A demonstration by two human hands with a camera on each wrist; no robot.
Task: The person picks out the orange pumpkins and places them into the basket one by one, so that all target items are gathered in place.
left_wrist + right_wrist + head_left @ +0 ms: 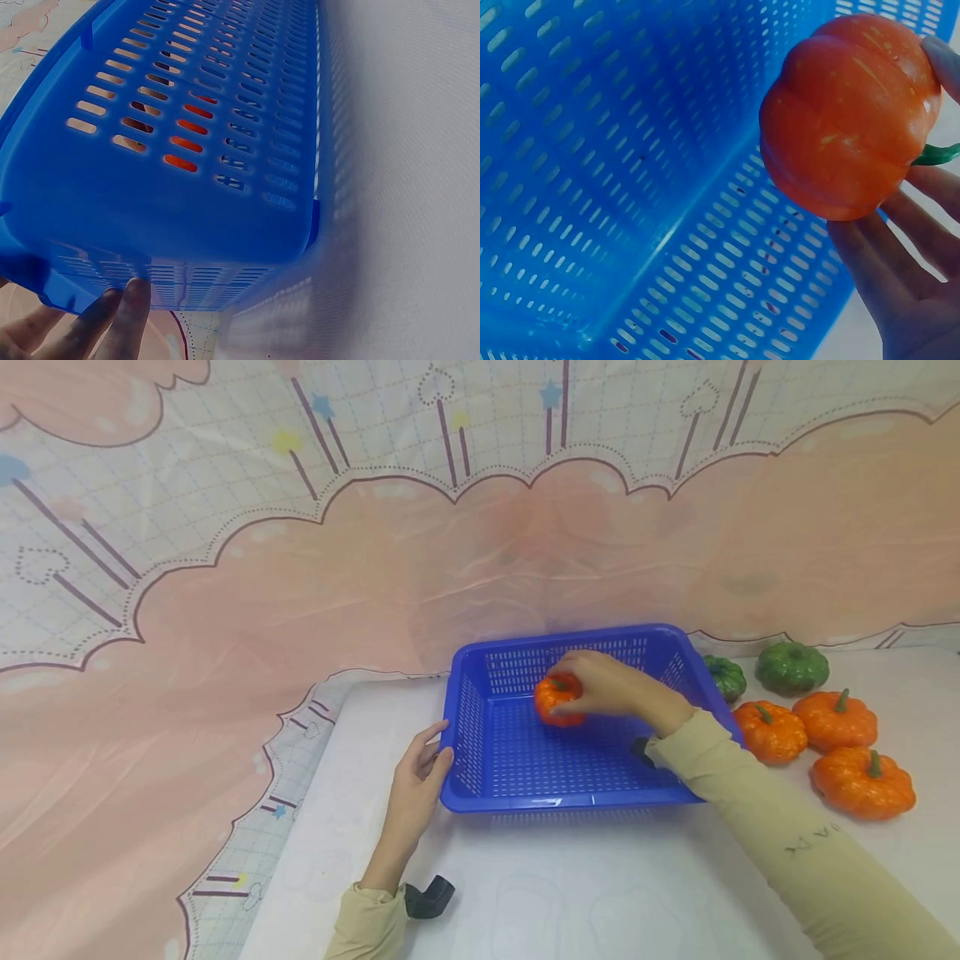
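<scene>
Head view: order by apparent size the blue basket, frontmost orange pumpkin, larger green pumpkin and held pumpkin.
1. Blue basket
2. Frontmost orange pumpkin
3. Larger green pumpkin
4. Held pumpkin, by visible part; right hand covers some.

Inspector: State marking locations.
Technician: Dark lettering (806,841) on the right sleeve (828,868), well behind the fingers of the right hand (603,683). Characters: illegible. Other text, labels, numbers: none readable.
</scene>
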